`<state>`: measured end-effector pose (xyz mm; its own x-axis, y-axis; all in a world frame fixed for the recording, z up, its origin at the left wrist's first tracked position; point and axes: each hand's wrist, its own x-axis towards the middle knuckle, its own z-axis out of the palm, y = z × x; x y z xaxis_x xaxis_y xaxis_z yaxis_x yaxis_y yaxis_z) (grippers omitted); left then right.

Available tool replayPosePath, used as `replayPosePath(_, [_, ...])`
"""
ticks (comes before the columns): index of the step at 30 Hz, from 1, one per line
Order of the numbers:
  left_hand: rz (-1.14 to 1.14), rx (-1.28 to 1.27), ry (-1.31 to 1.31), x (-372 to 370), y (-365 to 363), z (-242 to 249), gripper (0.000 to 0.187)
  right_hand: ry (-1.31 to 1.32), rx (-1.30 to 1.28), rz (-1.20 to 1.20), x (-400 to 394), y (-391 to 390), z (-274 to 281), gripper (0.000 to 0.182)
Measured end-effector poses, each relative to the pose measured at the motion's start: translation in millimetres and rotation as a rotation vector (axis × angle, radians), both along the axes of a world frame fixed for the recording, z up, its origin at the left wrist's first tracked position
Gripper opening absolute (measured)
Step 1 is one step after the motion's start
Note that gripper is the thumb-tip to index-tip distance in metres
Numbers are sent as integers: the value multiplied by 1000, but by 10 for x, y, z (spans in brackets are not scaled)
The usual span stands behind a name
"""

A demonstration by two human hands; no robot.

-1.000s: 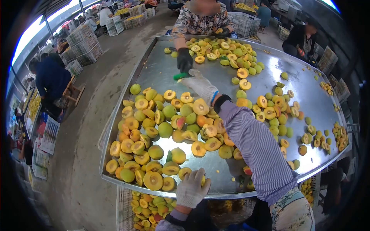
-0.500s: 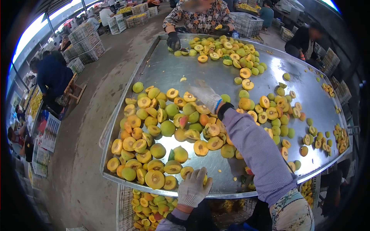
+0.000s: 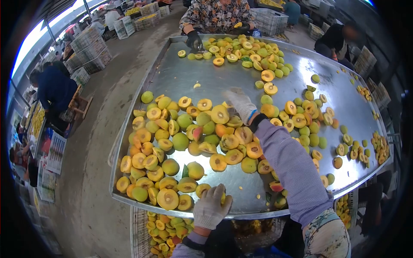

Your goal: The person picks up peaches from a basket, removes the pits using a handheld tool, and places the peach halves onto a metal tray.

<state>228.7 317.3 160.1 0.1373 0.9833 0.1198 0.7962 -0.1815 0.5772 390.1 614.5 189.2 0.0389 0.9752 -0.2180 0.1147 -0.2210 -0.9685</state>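
A metal tray table (image 3: pixel 172 81) bears heaps of halved and whole yellow-green fruit (image 3: pixel 166 198). My left hand (image 3: pixel 211 207), in a pale glove, rests at the near rim, its fingers curled beside a fruit half that shows partly past the fingertips. Out over the middle of the table is my right hand (image 3: pixel 241 104), gloved and slightly blurred, at the upper edge of the near heap. Its fingers point to the upper left and touch or hover by fruit halves; whether it holds one is hidden.
Across the table a co-worker's black-gloved hand (image 3: pixel 194 41) is at the far fruit pile (image 3: pixel 258 53). Below the near rim stands a crate (image 3: pixel 140 232) of fruit. Another person (image 3: pixel 337 43) sits at the right. Stacked crates (image 3: pixel 92 47) stand at the left.
My right hand has shifted slightly right, and several fruit halves now lie where it was. My left hand stays at the rim. The view has shifted a little.
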Motion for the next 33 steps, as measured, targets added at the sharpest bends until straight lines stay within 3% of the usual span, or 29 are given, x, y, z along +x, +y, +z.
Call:
replayPosePath(5, [1,0,-4,-5,-2,-2,33,-27,15,-56,65,-85,105,47])
replayPosePath(7, [-28,-19,33,-14,-6,-45,36,178,112,-19,127,-56,25,49])
replayPosePath(10, [-31,-54,15,-9,6,8,36,151,80,-30,143,-53,112,47])
replayPosePath(14, [-47,30,31,-6,12,-56,35,-205,151,-33,119,73,-29,48])
replayPosePath(15, [-32,-10,10,7,22,-3,31,-205,150,-33,127,70,-8,48])
replayPosePath(20, [1,-123,17,30,58,62,25,-765,166,79,66,308,-15,42])
replayPosePath(24, [14,-100,33,13,50,-32,24,-943,272,181,-136,598,-290,39])
replayPosePath(26, [-39,-23,81,-19,39,-64,39,-1073,310,154,-234,683,-454,36])
replayPosePath(29, [-37,-40,73,-38,62,38,41,-1267,283,99,-250,858,-627,32])
replayPosePath(33, [-31,-15,91,-40,71,2,42,-1262,311,94,-247,821,-677,31])
